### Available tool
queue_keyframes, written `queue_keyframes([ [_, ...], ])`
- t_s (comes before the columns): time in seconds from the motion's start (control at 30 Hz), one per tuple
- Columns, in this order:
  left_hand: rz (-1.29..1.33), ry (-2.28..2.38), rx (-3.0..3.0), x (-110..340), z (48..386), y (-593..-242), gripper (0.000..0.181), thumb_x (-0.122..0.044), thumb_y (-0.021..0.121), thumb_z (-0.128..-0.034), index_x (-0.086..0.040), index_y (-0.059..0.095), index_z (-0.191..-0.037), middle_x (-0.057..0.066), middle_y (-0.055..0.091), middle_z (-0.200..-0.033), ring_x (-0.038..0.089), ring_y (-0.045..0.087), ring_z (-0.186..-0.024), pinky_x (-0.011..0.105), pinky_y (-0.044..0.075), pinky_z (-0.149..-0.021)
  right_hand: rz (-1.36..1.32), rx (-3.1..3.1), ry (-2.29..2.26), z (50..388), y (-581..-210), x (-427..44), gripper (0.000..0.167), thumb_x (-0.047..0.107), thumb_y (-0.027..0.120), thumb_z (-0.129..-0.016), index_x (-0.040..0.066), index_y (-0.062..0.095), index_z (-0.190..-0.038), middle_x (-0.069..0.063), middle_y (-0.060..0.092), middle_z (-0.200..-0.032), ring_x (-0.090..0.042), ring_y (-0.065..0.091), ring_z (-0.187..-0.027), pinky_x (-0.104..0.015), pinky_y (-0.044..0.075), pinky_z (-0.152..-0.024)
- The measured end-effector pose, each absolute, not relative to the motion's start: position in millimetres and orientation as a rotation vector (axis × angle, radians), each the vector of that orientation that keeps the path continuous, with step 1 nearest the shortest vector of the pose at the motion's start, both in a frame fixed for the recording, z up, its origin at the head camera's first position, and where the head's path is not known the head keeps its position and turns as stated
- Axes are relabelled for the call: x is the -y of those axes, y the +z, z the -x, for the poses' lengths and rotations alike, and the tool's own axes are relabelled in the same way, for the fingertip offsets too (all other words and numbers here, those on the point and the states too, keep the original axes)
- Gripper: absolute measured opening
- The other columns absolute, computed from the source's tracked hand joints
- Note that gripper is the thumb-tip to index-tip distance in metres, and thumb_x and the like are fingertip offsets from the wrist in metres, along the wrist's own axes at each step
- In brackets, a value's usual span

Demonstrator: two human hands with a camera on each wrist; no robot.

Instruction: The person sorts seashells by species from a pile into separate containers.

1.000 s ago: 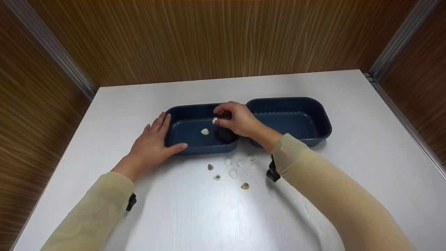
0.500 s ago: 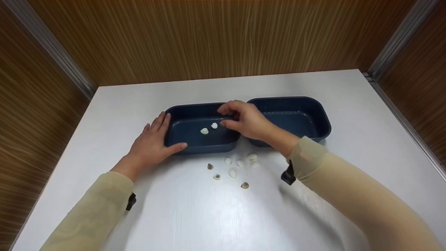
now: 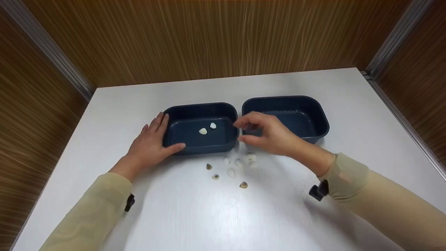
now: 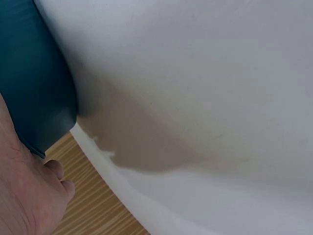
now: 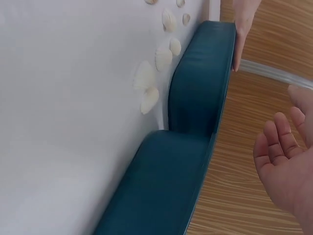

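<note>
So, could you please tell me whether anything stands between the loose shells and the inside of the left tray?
Yes, the near wall of the left tray does, so the loose shells would likely need lifting over it. Nothing else visible blocks the way; the left hand rests on the tray's left end.

The dark-blue tray [image 3: 205,150] on my left stands upright near the table's [image 3: 188,209] far edge, its corners rounded; two white seashells [image 3: 203,131] lie just apart on its floor. Off its front edge, nearer me, pale and brownish shells [image 3: 231,173] lie scattered.
</note>
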State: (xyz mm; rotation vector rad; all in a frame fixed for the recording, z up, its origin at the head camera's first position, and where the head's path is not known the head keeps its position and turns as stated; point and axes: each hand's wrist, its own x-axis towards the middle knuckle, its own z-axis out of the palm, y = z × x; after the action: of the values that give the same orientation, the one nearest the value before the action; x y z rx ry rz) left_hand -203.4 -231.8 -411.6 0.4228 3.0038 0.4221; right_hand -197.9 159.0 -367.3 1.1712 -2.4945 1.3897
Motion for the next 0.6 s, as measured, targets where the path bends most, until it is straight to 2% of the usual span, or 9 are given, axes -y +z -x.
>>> queue_keyframes([
  [0.2,-0.432,0.427,-3.012,231,203,-412,0.120,-0.086,0.049,-0.0927,-0.008,0.003,-0.171,0.015,0.001,-0.178,0.038,0.013,-0.162,0.056,0.009,-0.130,-1.200,2.523,1.384,180,-376,-175,0.030,0.008,0.085,-0.092,0.008,0.075,-0.120,0.000,0.073,-0.116,-0.020,0.068,-0.101,-0.042,0.059,-0.089],
  [0.47,-0.422,0.415,-3.012,231,202,-411,0.120,-0.087,0.048,-0.0923,-0.008,0.003,-0.171,0.015,0.002,-0.178,0.039,0.014,-0.162,0.056,0.009,-0.130,-1.224,2.589,1.398,163,-404,-190,0.030,0.011,0.085,-0.092,0.009,0.075,-0.121,-0.002,0.075,-0.112,-0.029,0.070,-0.098,-0.040,0.059,-0.082],
  [0.6,-0.426,0.409,-3.011,231,203,-411,0.120,-0.086,0.048,-0.0927,-0.008,0.002,-0.171,0.016,0.001,-0.178,0.039,0.014,-0.162,0.056,0.009,-0.130,-1.193,2.635,1.409,160,-416,-198,0.031,0.009,0.085,-0.091,0.010,0.075,-0.121,-0.007,0.075,-0.111,-0.026,0.071,-0.099,-0.041,0.059,-0.081],
])
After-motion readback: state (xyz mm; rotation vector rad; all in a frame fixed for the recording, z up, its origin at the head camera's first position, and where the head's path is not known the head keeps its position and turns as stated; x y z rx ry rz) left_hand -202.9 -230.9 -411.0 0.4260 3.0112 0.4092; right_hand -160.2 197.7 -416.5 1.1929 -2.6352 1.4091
